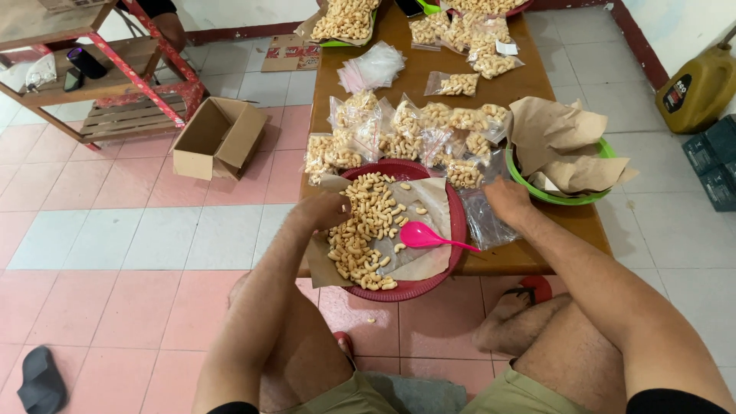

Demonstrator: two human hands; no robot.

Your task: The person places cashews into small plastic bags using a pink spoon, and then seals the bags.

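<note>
At lower centre, the left hand [331, 208] cups over cashews [366, 230] in the red tray [458, 230]; fill best with small, steady handfuls. The right hand [506, 201] pinches a clear bag [484, 222]. Filled bags [414, 134] crowd the bench [537, 253] above.

Floor of pink and white tiles [115, 253]. Brown wooden table [429, 73] at 12 o'clock. Red-framed wooden shelf [115, 73] at 10 o'clock, open cardboard box [218, 138] beside it. Yellow jerrycan [698, 88] against white wall [675, 23] at 2 o'clock. Dark sandal [40, 381] at 8 o'clock.
</note>
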